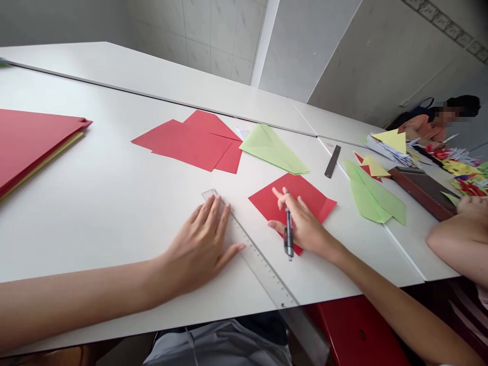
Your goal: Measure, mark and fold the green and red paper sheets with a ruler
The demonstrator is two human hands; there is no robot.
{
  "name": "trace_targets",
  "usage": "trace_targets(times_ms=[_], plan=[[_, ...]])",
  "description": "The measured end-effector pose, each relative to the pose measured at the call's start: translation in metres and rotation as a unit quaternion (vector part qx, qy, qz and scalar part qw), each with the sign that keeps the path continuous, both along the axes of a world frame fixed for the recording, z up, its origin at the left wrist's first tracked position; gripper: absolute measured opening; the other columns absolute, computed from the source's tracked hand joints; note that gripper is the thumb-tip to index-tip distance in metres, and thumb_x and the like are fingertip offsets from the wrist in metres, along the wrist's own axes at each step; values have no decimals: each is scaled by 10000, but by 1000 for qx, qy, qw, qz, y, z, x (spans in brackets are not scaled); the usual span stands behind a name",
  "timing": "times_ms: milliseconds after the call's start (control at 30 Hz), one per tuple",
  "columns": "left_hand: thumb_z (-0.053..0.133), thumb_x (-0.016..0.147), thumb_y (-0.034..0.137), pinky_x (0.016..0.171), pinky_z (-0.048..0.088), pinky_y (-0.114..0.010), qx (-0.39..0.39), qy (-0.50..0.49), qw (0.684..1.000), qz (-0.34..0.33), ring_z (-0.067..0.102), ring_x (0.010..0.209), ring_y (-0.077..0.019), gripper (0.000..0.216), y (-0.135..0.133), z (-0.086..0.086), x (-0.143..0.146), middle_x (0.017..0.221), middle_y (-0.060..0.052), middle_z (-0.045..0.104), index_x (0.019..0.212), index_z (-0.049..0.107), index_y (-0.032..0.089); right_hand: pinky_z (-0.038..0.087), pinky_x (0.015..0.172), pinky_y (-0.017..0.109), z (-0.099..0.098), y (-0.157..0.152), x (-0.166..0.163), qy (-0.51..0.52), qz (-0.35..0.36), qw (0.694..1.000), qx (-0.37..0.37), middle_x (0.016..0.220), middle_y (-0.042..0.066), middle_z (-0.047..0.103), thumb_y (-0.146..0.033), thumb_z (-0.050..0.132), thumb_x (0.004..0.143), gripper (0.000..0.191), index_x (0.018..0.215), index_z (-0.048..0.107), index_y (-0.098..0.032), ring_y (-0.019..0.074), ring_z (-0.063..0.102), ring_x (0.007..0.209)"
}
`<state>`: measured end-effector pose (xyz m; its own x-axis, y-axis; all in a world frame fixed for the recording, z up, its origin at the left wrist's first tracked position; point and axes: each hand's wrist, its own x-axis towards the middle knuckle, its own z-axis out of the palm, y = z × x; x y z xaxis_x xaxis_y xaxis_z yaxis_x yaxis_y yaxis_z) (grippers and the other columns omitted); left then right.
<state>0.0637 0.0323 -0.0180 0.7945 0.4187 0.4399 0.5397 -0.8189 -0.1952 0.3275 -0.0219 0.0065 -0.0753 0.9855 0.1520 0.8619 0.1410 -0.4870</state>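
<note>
My left hand lies flat, fingers stretched over the upper end of a clear plastic ruler. The ruler slants across the white table, and its lower end reaches the front edge. In my right hand a grey and black pen is tucked between the fingers, its barrel pointing down toward me. That hand is over a red square sheet of paper with a creased right corner; whether the fingertips touch it I cannot tell.
Red sheets and a folded green sheet lie beyond my hands. A red paper stack is at left. To the right are a dark strip, green paper, a brown case and another person's arm.
</note>
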Motion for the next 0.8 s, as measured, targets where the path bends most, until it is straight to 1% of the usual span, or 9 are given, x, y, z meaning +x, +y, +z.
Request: trace_targets(times_ms=[67,167,267,333,400,467,533,667,800], plan=[[305,996,487,979,516,-556,24,11,1000,3,518,1273,-472,694,-9,3,8,1323,-353,548,1267,573,-94,146,1173,682,-11,6,-7,-10,33,999,-17,1577,133,360,-536,554,934,343,903,343,-268,303,162,1509],[417,952,395,897,548,-524,51,45,998,-3,606,1148,-453,483,-18,12,17,1189,-309,636,1074,680,10,153,1200,619,-14,11,-8,-2,47,999,-20,1566,140,379,-477,522,967,292,900,328,-271,257,176,1513],[473,936,309,727,569,-437,64,94,993,-15,666,877,-341,321,-21,19,23,925,-202,670,907,697,81,194,1209,568,-9,14,-13,12,76,997,-21,1545,120,422,-401,493,991,224,906,326,-276,214,194,1510],[458,955,277,677,558,-402,62,111,992,-26,642,793,-287,311,-22,22,25,830,-141,637,905,700,87,214,1211,547,-8,15,-20,10,101,995,-19,1544,118,426,-358,503,988,208,906,329,-277,202,202,1508],[432,976,263,701,556,-392,56,107,992,-36,641,845,-284,334,-23,21,23,859,-134,639,980,703,68,213,1217,532,-9,16,-29,8,109,994,-15,1547,119,421,-325,528,975,210,907,337,-274,200,205,1507],[418,990,274,758,554,-406,44,92,994,-44,639,917,-296,359,-24,19,18,945,-150,657,1057,691,51,203,1227,515,-11,16,-35,11,103,995,-15,1551,106,417,-294,552,961,203,924,354,-272,195,198,1510],[433,987,300,856,532,-455,29,68,995,-63,628,969,-313,365,-24,15,12,1020,-161,666,1096,678,53,192,1235,497,-12,16,-39,11,104,994,-20,1563,94,400,-262,563,954,191,959,373,-270,191,186,1513],[555,907,315,1035,405,-565,-16,52,993,-107,569,1121,-362,373,-23,8,1,1190,-166,642,1175,644,70,179,1242,490,-12,13,-42,-11,122,992,-21,1570,93,389,-248,551,962,165,1003,392,-260,203,171,1517],[519,910,338,1075,349,-577,-43,62,991,-113,528,1195,-368,430,-23,9,-3,1257,-152,619,1245,610,84,202,1231,522,-11,10,-41,-32,123,992,-23,1565,99,395,-296,530,979,145,981,391,-252,238,171,1517]])
